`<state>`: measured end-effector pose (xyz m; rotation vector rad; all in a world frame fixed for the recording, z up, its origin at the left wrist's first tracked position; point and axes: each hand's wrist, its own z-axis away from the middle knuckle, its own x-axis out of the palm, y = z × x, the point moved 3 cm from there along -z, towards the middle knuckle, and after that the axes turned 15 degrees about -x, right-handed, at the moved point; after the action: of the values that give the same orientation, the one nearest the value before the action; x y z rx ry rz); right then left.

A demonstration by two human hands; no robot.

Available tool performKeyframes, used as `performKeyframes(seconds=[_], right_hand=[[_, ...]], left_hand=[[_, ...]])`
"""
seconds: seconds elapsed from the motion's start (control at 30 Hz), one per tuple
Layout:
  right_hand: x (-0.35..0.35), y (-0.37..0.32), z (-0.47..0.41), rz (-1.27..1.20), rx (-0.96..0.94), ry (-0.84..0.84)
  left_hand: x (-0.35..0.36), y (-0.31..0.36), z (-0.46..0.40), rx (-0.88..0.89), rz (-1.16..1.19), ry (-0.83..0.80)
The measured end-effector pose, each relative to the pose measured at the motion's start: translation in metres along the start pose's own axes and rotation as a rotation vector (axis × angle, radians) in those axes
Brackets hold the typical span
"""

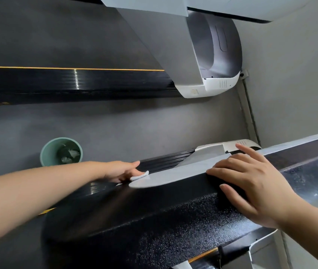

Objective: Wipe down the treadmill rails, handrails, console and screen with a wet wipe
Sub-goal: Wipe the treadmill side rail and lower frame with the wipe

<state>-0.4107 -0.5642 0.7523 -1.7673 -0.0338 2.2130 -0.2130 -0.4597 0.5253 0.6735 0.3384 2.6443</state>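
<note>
Two hands in view, head camera tilted hard. Far left on the grey floor (115,129) I see a green bin (51,152) with crumpled white wipes inside, well apart from the hands. Above it runs a neighbouring treadmill's black side rail (76,84) with a thin orange stripe.

My left hand (123,170) reaches in from the left edge, arm extended, grip curled over a small white wet wipe (139,176) and pressing it down onto the near treadmill's black rail (164,161), right where the rail meets the rounded grey foot of the upright (173,175). Only a corner of the wipe shows past the fingers.

Moving right: my right hand (251,183) lies flat on the black textured handrail (154,216), fingers straight and spread, holding nothing; index finger lifted toward the white motor cover end (241,143), thumb along the near face of the handrail.

Top right, the other treadmill's grey upright (164,41) and its white-and-silver motor housing (218,61) sit by the wall, with a cable (250,109) running down the wall beside them.
</note>
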Motion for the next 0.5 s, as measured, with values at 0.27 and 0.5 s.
performKeyframes(seconds=[0.27,0.5], right_hand=[[0.0,-0.002,0.0,0.007,0.009,-0.007],[-0.011,0.004,0.007,0.093,-0.012,-0.011]], left_hand=[[0.014,0.023,0.005,0.085,-0.037,-0.003],[0.037,0.078,0.009,0.19,-0.202,0.012]])
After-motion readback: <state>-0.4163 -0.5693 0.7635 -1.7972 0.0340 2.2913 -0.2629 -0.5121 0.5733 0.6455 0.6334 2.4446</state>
